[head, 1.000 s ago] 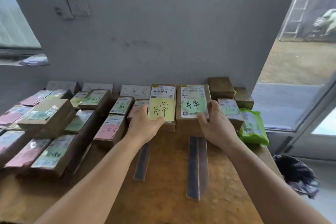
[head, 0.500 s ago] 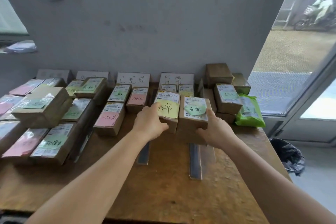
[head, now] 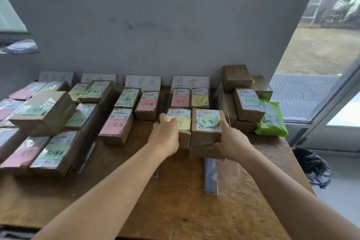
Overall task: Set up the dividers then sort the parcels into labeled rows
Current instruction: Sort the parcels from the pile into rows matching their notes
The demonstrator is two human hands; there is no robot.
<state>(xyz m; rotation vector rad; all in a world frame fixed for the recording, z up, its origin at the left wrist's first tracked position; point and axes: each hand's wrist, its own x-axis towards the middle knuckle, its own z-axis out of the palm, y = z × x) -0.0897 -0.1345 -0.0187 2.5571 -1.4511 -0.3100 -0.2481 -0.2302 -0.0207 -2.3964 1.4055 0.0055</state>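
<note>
Head view only. Wooden bench against grey wall, parcels laid in rows running back to white label cards.

Left hand: fingers curled over near end of small box w/ yellow note, thumb up its left side; gripping it. Right hand: forefinger lying up the right edge of box w/ green note, thumb under its front face; clamped on it. The two boxes sit side by side, touching, in the row under the label card 2nd from right. Behind them, same row, box w/ pink note and another w/ yellow note, just ahead of the card.

Clear plastic divider lies along bench on right of this row, near end beside right wrist. Dark divider strip on left of row, mostly hidden by left forearm.

Next row left, under its own card: three boxes w/ pink/green notes. Right of divider: stacked brown boxes, green bag. Far-left rows blurred, text unreadable.
</note>
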